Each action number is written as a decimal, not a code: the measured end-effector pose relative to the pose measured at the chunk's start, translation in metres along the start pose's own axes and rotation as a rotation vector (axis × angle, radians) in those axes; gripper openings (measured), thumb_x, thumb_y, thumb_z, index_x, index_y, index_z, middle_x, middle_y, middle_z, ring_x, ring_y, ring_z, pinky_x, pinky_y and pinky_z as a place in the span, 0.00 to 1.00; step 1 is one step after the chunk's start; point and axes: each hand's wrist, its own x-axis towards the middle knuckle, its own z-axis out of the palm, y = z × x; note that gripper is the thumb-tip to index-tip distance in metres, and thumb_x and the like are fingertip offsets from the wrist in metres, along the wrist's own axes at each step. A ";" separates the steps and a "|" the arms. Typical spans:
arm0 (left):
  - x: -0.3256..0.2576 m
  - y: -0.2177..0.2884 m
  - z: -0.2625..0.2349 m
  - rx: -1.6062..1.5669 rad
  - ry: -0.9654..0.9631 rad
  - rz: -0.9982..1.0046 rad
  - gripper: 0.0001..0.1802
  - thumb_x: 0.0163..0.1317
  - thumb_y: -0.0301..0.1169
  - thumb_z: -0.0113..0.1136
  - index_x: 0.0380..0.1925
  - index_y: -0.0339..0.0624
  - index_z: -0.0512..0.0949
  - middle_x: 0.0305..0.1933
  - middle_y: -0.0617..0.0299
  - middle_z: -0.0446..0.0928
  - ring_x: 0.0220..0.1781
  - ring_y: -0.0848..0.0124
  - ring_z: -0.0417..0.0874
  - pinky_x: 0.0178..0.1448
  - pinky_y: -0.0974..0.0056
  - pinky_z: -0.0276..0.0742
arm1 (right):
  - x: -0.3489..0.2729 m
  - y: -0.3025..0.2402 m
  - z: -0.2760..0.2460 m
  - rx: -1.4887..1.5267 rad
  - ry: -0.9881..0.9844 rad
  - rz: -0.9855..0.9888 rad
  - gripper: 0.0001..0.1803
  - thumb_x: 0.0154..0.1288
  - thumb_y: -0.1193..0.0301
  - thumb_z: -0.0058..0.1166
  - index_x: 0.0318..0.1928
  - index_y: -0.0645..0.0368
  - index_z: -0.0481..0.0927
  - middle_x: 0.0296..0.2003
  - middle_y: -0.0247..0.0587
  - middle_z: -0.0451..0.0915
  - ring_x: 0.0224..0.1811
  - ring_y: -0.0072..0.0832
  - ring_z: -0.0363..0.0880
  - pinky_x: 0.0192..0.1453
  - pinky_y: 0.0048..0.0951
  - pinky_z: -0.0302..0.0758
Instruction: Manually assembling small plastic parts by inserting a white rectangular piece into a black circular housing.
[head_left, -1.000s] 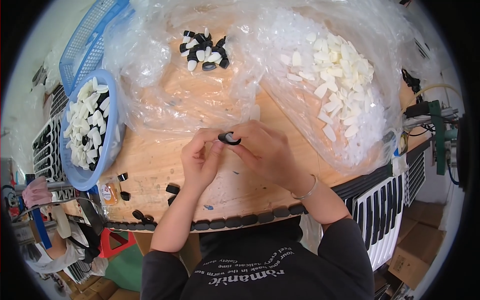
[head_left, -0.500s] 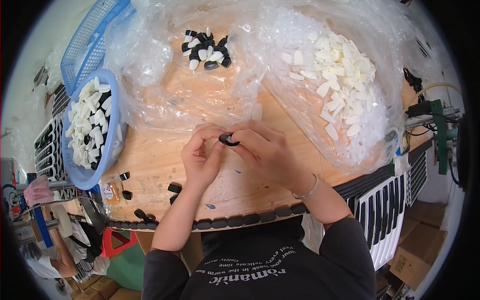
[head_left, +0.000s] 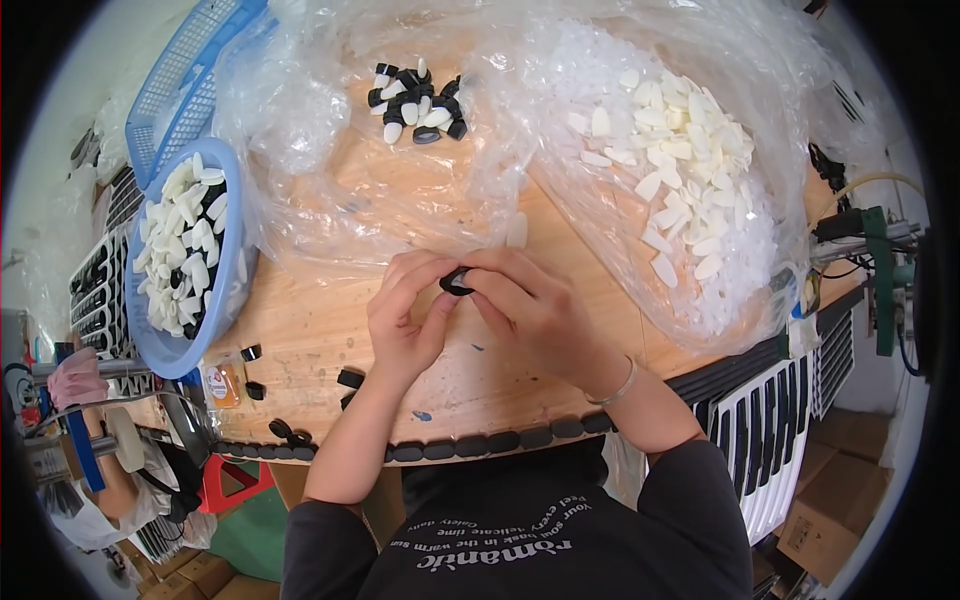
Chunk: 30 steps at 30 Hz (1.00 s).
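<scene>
Between my two hands, above the middle of the wooden table, is a small black oval ring-shaped piece point(head_left: 456, 283) with something pale showing inside it. My left hand point(head_left: 405, 318) pinches its left side between thumb and fingers. The fingers of my right hand point(head_left: 540, 312) close on its right side. Just beyond my fingers a single whitish oval piece point(head_left: 517, 229) lies on the table. Farther off is a cluster of black caps with white oval tabs point(head_left: 425, 105).
A blue basket point(head_left: 237, 215) of white and black pieces stands at left. On the right, a clear plastic sheet point(head_left: 610, 245) carries a heap of white oval pieces point(head_left: 690, 140). Loose black pieces point(head_left: 350, 378) lie near the front edge, which has a black padded strip point(head_left: 505, 440).
The black piece has turned slightly between my fingers, showing more of its opening. Both hands stay in nearly the same place.
</scene>
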 end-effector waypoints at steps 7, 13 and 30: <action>0.000 0.001 0.002 0.007 0.075 0.003 0.16 0.51 0.13 0.59 0.42 0.32 0.77 0.43 0.52 0.78 0.48 0.61 0.76 0.56 0.62 0.70 | 0.003 -0.009 0.000 0.110 0.070 0.040 0.09 0.50 0.82 0.59 0.35 0.64 0.78 0.44 0.46 0.79 0.41 0.40 0.81 0.42 0.32 0.79; 0.008 0.008 0.000 0.216 0.011 0.111 0.15 0.48 0.13 0.60 0.39 0.33 0.77 0.39 0.51 0.79 0.43 0.57 0.79 0.51 0.60 0.74 | 0.007 0.000 -0.007 -0.073 0.048 -0.032 0.05 0.50 0.81 0.59 0.29 0.63 0.77 0.42 0.43 0.81 0.42 0.38 0.80 0.43 0.33 0.79; 0.007 0.009 0.003 0.306 -0.021 0.126 0.18 0.45 0.12 0.60 0.39 0.33 0.77 0.39 0.50 0.78 0.42 0.55 0.79 0.49 0.59 0.75 | -0.001 0.011 0.006 -0.076 0.061 0.056 0.09 0.47 0.82 0.59 0.29 0.61 0.73 0.39 0.41 0.80 0.39 0.36 0.80 0.40 0.32 0.78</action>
